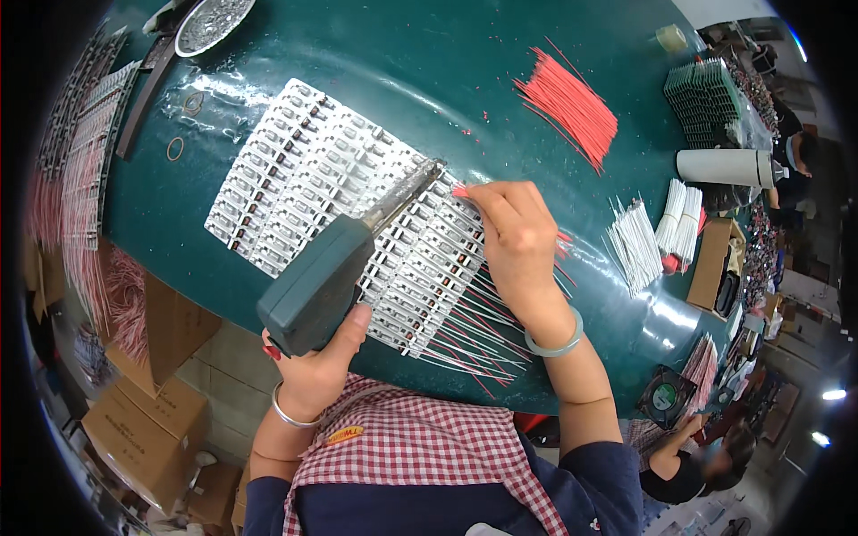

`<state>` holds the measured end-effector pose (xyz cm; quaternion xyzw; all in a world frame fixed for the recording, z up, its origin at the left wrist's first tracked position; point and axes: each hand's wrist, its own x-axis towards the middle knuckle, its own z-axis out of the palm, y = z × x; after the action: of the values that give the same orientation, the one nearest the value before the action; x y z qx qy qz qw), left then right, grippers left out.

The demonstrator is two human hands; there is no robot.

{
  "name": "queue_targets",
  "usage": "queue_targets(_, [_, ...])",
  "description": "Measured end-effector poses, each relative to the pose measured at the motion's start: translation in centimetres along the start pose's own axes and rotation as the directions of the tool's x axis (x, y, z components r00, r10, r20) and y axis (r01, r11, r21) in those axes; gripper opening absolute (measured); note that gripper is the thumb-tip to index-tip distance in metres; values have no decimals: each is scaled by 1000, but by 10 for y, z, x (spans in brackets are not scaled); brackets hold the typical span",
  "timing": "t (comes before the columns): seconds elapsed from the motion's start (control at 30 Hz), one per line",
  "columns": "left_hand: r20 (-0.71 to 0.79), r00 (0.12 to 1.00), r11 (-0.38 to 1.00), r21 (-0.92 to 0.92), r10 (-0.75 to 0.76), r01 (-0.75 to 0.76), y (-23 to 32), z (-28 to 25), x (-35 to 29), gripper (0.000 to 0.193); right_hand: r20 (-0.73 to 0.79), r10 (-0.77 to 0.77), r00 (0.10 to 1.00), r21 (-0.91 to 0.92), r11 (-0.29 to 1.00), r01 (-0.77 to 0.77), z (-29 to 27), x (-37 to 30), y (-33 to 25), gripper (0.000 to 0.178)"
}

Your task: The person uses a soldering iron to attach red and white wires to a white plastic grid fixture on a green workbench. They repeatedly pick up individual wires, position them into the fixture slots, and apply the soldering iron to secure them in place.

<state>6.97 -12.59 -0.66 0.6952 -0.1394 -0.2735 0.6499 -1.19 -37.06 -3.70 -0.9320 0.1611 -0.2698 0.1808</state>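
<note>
1. The left hand (pixel 320 371) is closed around the handle of a dark green soldering tool (pixel 317 281), whose tip points between 1 and 2 o'clock.
2. The right hand (pixel 520 234) pinches a red wire end (pixel 459 191) between thumb and forefinger, near that tip.
3. The white board panel (pixel 308 174) lies at 12 o'clock from the person on the green worktop (pixel 402 54), partly beneath the tool; attached wires (pixel 474 353) trail towards 4 o'clock.
4. From the panel, loose red wires (pixel 572 112) lie at 2 o'clock, white wires (pixel 635 248) at 3.
</note>
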Motion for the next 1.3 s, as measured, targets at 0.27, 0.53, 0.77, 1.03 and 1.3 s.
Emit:
queue_targets(0.27, [2, 1000, 990, 138, 9, -10, -3, -1, -9, 32, -13, -80, 997, -25, 997, 79, 0, -8, -1, 38])
queue_targets(0.53, [20, 988, 951, 266, 156, -155, 2, 18, 3, 17, 15, -90, 996, -79, 993, 91, 7, -7, 3, 33])
queue_targets(0.77, [118, 951, 891, 333, 285, -309, 3, 21, 12, 15, 15, -87, 996, -78, 993, 88, 7, -8, 4, 33])
queue_targets(1.03, [97, 977, 937, 280, 188, -209, 8, 26, 13, 16, 15, -89, 996, -74, 993, 90, 7, -6, 6, 33])
queue_targets(1.3, [47, 992, 951, 282, 115, -123, 7, 20, 6, 18, 15, -85, 996, -78, 993, 86, 7, -5, 4, 32])
